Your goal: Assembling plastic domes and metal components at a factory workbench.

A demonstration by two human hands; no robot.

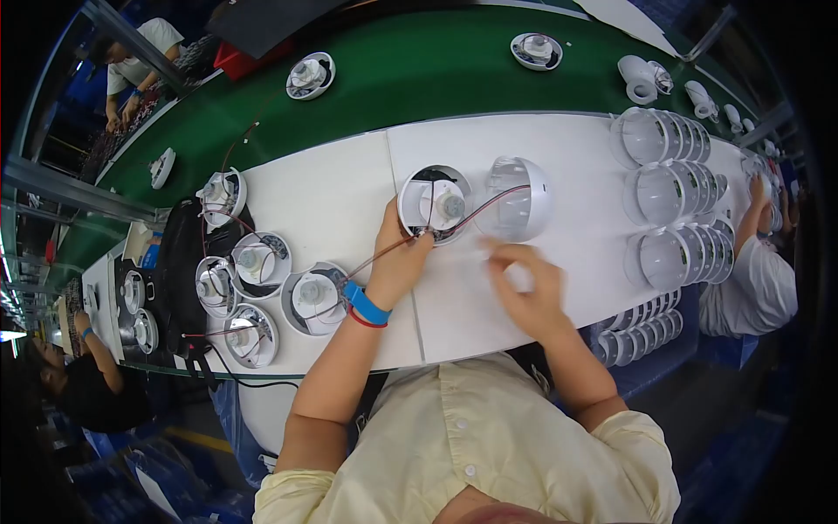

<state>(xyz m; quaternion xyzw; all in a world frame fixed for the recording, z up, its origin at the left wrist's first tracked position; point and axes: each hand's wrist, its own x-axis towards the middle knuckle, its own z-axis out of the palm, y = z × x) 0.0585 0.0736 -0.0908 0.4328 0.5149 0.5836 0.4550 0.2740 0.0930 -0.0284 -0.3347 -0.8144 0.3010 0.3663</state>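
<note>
My left hand grips a round white camera base at its lower left rim, just above the white table. A lens unit and thin wires show inside it. A red-and-black cable runs from the base across to a white-rimmed clear dome cover just right of it. Another stretch of wire trails down-left past my left wrist, which has a blue band. My right hand is below the dome cover, apart from it. Its fingertips are blurred, the fingers look loosely apart, and nothing shows in them.
Several similar white units with loose wires sit at the left beside a black bag. Rows of stacked clear domes stand at the right. A green conveyor carrying more units runs behind the table. Other people work at both sides.
</note>
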